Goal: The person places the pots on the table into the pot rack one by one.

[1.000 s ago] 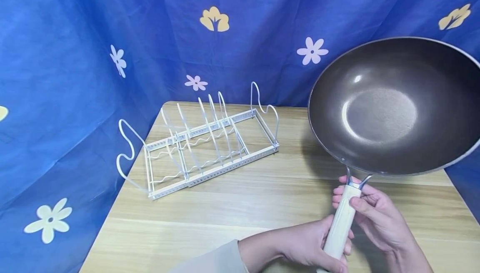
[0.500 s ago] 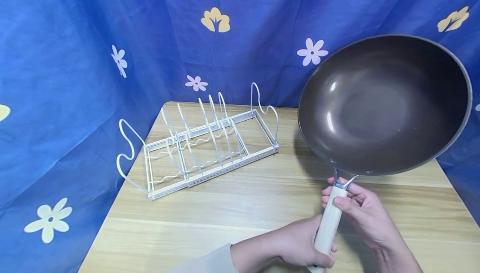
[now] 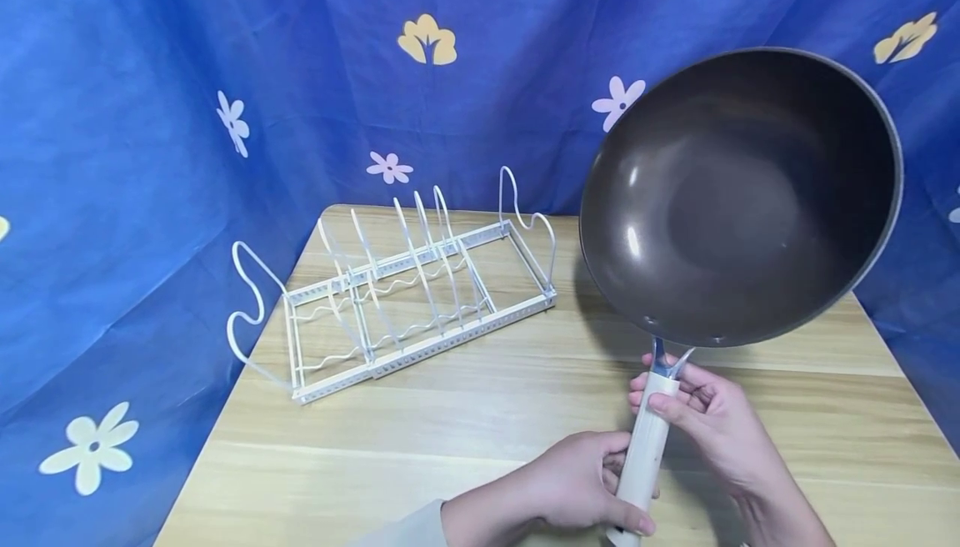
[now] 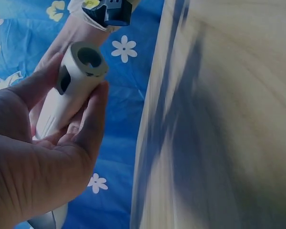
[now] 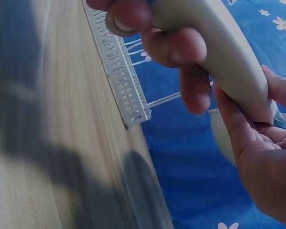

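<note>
A large wok (image 3: 738,205) with a dark inside hangs above the table's right side, tilted so its inside faces me. Its cream handle (image 3: 643,455) slants down toward me from a metal fork at the rim. My left hand (image 3: 573,480) grips the handle's lower end, thumb across it. Higher up, close below the metal fork, my right hand (image 3: 723,430) holds the handle, thumb on top and fingers behind. The left wrist view shows the handle's hollow end (image 4: 88,59) between thumb and fingers. Part of the wok's pale outside (image 5: 221,133) shows in the right wrist view.
A white wire pan rack (image 3: 427,305) with upright dividers and wavy end loops stands on the wooden table (image 3: 390,447), left of the wok. Behind and along the sides hangs a blue cloth (image 3: 315,97) with printed flowers.
Both hands have carried the wok leftward, and its far rim has risen and turned more upright. Both grips on the handle stay as they were; the rack stays in place.
</note>
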Motion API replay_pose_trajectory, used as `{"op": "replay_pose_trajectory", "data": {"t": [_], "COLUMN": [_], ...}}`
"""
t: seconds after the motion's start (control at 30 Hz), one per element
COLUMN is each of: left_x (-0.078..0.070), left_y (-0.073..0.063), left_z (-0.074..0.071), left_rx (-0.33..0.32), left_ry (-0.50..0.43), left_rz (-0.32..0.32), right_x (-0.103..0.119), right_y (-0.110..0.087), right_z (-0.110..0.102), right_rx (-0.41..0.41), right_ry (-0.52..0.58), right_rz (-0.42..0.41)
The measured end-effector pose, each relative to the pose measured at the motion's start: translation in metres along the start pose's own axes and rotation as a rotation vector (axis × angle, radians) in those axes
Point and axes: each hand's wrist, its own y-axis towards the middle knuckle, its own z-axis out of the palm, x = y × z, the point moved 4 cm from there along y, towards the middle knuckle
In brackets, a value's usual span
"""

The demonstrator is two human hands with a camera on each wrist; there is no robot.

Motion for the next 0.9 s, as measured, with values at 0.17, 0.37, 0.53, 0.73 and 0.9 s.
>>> {"op": "replay_pose_trajectory", "data": {"t": [0.17, 0.37, 0.53, 0.73, 0.9], "left_x": [0.000, -0.003, -0.003, -0.004, -0.004], "left_y": [-0.005, -0.009, -0.012, -0.017, -0.021], "left_z": [-0.004, -0.008, -0.010, -0.015, -0.018], "left_rx": [0.000, 0.034, 0.057, 0.097, 0.129], "left_ry": [-0.066, -0.141, -0.185, -0.235, -0.295], "left_rz": [-0.011, -0.004, 0.016, 0.047, 0.065], "right_x": [0.003, 0.006, 0.008, 0.013, 0.016], "right_y": [0.003, 0.009, 0.014, 0.018, 0.020], "right_z": [0.004, 0.010, 0.015, 0.023, 0.027], "right_rx": [-0.065, -0.113, -0.130, -0.129, -0.087], "right_ry": [-0.044, -0.051, -0.050, -0.008, 0.057], "right_rz": [0.063, 0.101, 0.104, 0.085, 0.033]}}
